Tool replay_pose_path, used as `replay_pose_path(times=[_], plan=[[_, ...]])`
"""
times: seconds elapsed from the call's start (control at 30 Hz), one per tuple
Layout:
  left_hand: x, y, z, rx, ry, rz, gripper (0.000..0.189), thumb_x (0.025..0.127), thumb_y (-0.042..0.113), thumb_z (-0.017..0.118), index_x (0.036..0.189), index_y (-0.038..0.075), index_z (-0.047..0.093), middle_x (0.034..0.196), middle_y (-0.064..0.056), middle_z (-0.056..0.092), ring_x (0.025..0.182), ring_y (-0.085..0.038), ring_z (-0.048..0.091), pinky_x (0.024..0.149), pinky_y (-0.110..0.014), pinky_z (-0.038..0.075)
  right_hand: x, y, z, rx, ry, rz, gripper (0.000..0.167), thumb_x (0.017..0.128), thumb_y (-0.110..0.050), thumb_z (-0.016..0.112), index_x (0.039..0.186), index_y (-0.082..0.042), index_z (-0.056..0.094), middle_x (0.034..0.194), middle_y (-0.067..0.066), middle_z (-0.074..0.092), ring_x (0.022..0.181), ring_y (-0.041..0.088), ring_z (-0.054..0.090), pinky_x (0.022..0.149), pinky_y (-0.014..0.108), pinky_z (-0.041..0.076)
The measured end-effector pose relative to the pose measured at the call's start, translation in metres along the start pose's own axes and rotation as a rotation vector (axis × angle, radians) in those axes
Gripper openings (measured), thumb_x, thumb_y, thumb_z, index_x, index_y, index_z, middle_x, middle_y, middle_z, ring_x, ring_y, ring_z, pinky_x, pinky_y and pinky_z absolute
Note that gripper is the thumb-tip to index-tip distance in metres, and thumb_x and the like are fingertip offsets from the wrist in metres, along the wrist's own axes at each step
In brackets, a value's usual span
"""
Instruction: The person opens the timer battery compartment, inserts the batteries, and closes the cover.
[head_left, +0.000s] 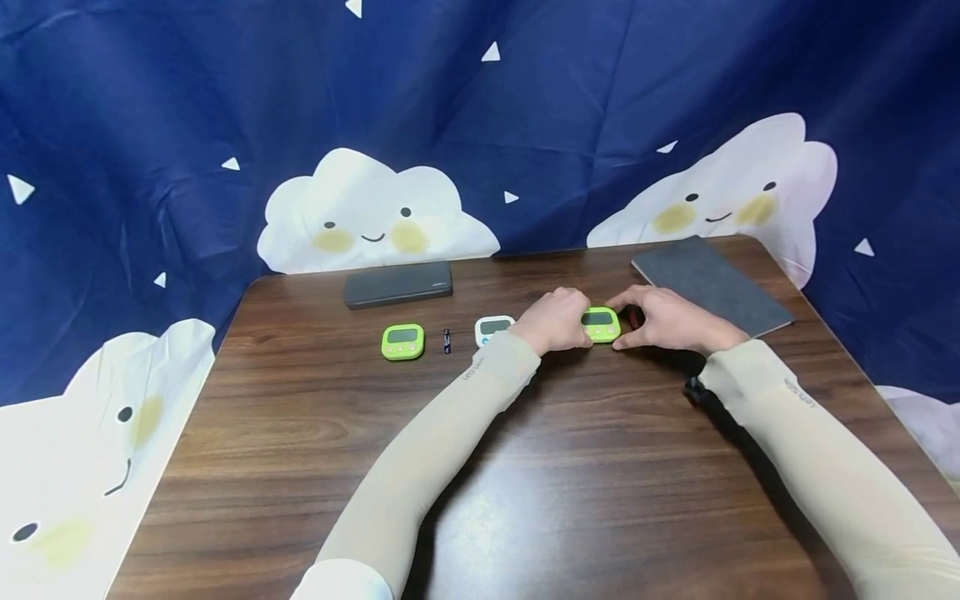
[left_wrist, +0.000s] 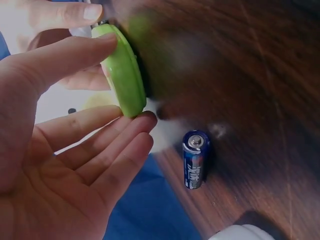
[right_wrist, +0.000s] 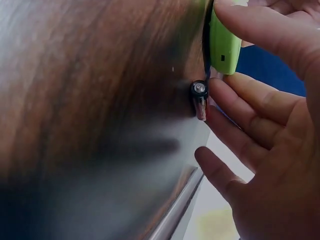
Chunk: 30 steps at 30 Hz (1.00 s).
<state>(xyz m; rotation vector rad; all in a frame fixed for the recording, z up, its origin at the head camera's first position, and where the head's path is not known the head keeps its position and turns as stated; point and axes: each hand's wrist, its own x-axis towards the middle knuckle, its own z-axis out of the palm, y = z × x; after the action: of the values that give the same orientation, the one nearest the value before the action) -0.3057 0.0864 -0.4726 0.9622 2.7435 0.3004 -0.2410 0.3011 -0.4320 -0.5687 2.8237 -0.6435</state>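
Note:
A green digital timer (head_left: 602, 325) is held just over or on the table by both hands. My left hand (head_left: 557, 320) pinches its left side between thumb and fingers; the left wrist view shows the timer edge-on (left_wrist: 125, 75). At the opposite side, my right hand (head_left: 663, 320) has its thumb and index finger on the timer's edge, the other fingers spread. Close by those fingers lies a dark battery with a red part (right_wrist: 200, 92). Left of the left hand is a white timer (head_left: 493, 327), partly covered by that hand. Beyond it is a blue battery (left_wrist: 194, 160).
A second green timer (head_left: 402, 342) lies on the wooden table (head_left: 300, 467) at the left. Behind it sits a dark flat case (head_left: 398, 284). At the back right lies a grey notebook (head_left: 712, 286), near the right hand. Blue cloud-printed cloth (head_left: 540, 108) hangs behind the table.

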Motion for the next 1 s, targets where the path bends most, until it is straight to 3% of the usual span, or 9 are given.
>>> replay_pose_path(times=[0.07, 0.27, 0.4, 0.53, 0.63, 0.77, 1.0], plan=[[0.004, -0.002, 0.002, -0.007, -0.023, -0.014, 0.036, 0.088, 0.043, 0.091, 0.117, 0.024, 0.079, 0.117, 0.009, 0.073, 0.1, -0.011, 0.068, 0.095, -0.027, 0.058, 0.0, -0.001, 0.0, 0.005, 0.006, 0.002, 0.064, 0.088, -0.029, 0.099, 0.141, -0.004, 0.073, 0.12, 0.012, 0.072, 0.093, 0.022, 0.062, 0.084, 0.037, 0.05], [0.025, -0.018, 0.024, -0.002, 0.0, 0.032, 0.036, 0.087, 0.041, 0.09, 0.115, 0.022, 0.078, 0.113, 0.007, 0.072, 0.096, -0.014, 0.071, 0.089, -0.03, 0.059, 0.0, -0.003, -0.001, 0.002, 0.021, -0.006, 0.062, 0.087, -0.032, 0.099, 0.137, -0.004, 0.076, 0.115, 0.012, 0.073, 0.093, 0.022, 0.063, 0.083, 0.037, 0.05], [0.027, -0.02, 0.025, -0.004, 0.012, 0.031, 0.034, 0.086, 0.041, 0.09, 0.112, 0.023, 0.079, 0.108, 0.008, 0.072, 0.092, -0.013, 0.069, 0.087, -0.029, 0.059, 0.001, -0.004, -0.002, -0.008, 0.028, -0.012, 0.061, 0.086, -0.032, 0.099, 0.135, -0.004, 0.077, 0.116, 0.013, 0.073, 0.093, 0.022, 0.063, 0.082, 0.036, 0.05], [-0.017, -0.003, -0.018, -0.018, 0.022, 0.048, 0.039, 0.092, 0.037, 0.09, 0.123, 0.017, 0.08, 0.117, 0.003, 0.075, 0.103, -0.016, 0.068, 0.095, -0.031, 0.059, 0.001, -0.011, -0.006, 0.025, 0.045, -0.005, 0.06, 0.087, -0.032, 0.099, 0.136, -0.005, 0.077, 0.122, 0.014, 0.075, 0.098, 0.027, 0.069, 0.086, 0.04, 0.055], [-0.06, 0.004, -0.057, -0.061, 0.068, 0.105, 0.047, 0.097, 0.033, 0.088, 0.137, 0.011, 0.077, 0.133, -0.002, 0.076, 0.117, -0.019, 0.069, 0.105, -0.031, 0.057, 0.0, -0.022, -0.014, 0.081, 0.07, -0.005, 0.061, 0.09, -0.031, 0.097, 0.14, -0.005, 0.074, 0.13, 0.016, 0.077, 0.115, 0.033, 0.074, 0.102, 0.054, 0.06], [-0.091, -0.01, -0.077, -0.173, 0.192, 0.177, 0.059, 0.097, 0.032, 0.089, 0.147, 0.005, 0.072, 0.145, -0.007, 0.074, 0.126, -0.023, 0.073, 0.112, -0.032, 0.056, -0.003, -0.042, -0.025, 0.169, 0.119, -0.016, 0.062, 0.092, -0.034, 0.096, 0.144, -0.011, 0.073, 0.137, 0.013, 0.077, 0.132, 0.034, 0.071, 0.114, 0.06, 0.055], [-0.143, -0.044, -0.098, -0.402, 0.413, 0.228, 0.063, 0.094, 0.032, 0.093, 0.147, 0.006, 0.072, 0.145, -0.008, 0.074, 0.128, -0.021, 0.074, 0.115, -0.037, 0.059, 0.0, -0.089, -0.029, 0.34, 0.212, -0.048, 0.061, 0.092, -0.039, 0.095, 0.146, -0.023, 0.073, 0.138, 0.003, 0.077, 0.129, 0.023, 0.072, 0.104, 0.028, 0.054]])
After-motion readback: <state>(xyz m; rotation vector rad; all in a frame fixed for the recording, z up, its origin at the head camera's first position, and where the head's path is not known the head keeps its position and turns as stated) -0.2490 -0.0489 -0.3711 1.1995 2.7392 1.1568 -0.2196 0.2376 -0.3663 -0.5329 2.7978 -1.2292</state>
